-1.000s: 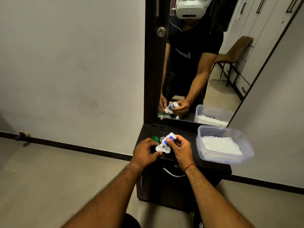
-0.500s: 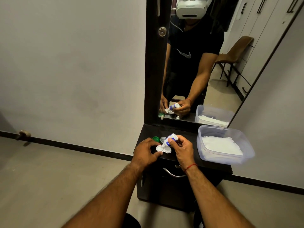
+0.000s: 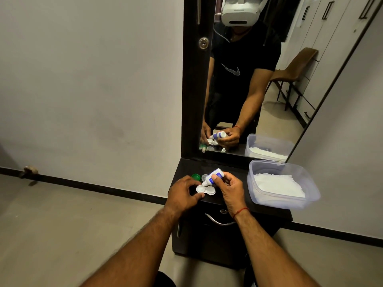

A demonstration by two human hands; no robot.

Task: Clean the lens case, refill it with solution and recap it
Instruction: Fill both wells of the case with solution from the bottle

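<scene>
A white two-well lens case (image 3: 205, 190) lies uncapped on the dark dresser top (image 3: 232, 168). My left hand (image 3: 183, 194) pinches the case's left end, thumb at its near edge. My right hand (image 3: 228, 188) grips a small white solution bottle with a blue label (image 3: 213, 177), tilted nozzle-down over the left well. Just behind the case lie a green cap (image 3: 195, 176) and a pale cap (image 3: 204, 177).
A clear plastic tub (image 3: 306, 183) holding white tissues stands on the right of the dresser top. A tall mirror (image 3: 259, 79) rises behind and reflects the person and the hands. A drawer with a curved metal handle (image 3: 217, 221) sits under the top.
The bottle has tipped a little lower toward the left well. Both hands have stayed on the case and the bottle.
</scene>
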